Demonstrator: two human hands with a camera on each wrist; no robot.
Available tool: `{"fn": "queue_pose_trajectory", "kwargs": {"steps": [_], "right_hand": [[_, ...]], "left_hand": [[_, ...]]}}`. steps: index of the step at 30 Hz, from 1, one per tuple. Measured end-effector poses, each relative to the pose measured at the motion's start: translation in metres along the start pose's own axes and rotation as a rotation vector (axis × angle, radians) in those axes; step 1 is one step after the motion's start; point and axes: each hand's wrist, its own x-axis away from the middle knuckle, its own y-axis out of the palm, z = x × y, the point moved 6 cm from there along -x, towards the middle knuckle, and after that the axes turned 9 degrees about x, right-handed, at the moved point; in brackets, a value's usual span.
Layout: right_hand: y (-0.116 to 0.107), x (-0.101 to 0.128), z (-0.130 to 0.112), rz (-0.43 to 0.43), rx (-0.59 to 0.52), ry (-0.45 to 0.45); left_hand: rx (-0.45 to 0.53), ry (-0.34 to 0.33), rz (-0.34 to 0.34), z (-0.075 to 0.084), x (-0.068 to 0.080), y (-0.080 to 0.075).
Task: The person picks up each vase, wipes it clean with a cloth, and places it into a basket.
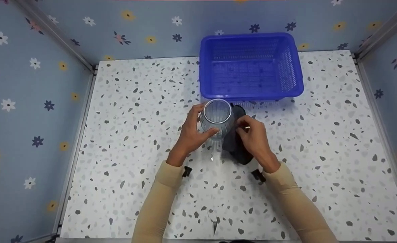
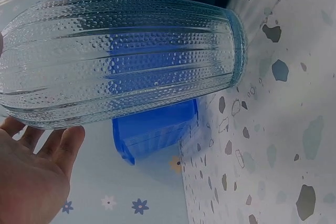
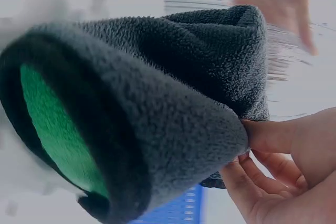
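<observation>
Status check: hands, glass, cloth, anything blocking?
Left hand grips ribbed glass, upright. Right hand pinches dark cloth against its side. Blue basket empty, just behind; nothing blocking.

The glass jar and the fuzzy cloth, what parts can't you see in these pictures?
- Glass jar: in the head view, its base is hidden by the left hand; in the left wrist view, the frame edge cuts it off.
- Grey cloth: the right wrist view is blurred, and the right hand covers part of it.
</observation>
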Motion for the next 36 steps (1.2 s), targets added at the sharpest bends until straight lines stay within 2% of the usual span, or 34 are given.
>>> {"fn": "queue_pose_trajectory", "kwargs": {"steps": [6,11,15,19,22,24,27,32,34,36], "right_hand": [[-0.018,-0.003,-0.028,0.051,-0.015,-0.060],[-0.022,-0.003,-0.034,0.068,0.000,-0.086],[-0.022,-0.003,-0.029,0.069,-0.035,-0.091],[-0.021,-0.003,-0.026,0.067,-0.051,-0.099],[-0.021,-0.002,-0.024,0.073,-0.049,-0.096],[-0.022,-0.001,-0.024,0.076,-0.046,-0.093],[-0.022,0.000,-0.024,0.079,-0.039,-0.090],[-0.022,0.001,-0.024,0.075,-0.033,-0.097],[-0.021,0.002,-0.025,0.074,-0.033,-0.099],[-0.021,0.002,-0.025,0.073,-0.035,-0.099]], "left_hand": [[0.005,0.021,0.015,0.001,0.001,0.001],[-0.007,0.021,0.022,0.001,0.000,0.002],[-0.023,0.007,-0.010,0.000,-0.001,0.000],[-0.002,0.001,-0.074,-0.001,-0.002,-0.003],[0.014,-0.008,-0.095,0.000,-0.003,-0.004],[0.009,-0.015,-0.082,0.000,-0.003,-0.005],[-0.015,-0.005,-0.023,0.003,-0.003,-0.002],[-0.133,0.023,0.093,0.007,0.000,0.005],[-0.175,0.015,0.109,0.007,0.000,0.007],[-0.191,0.010,0.094,0.007,0.001,0.008]]}}
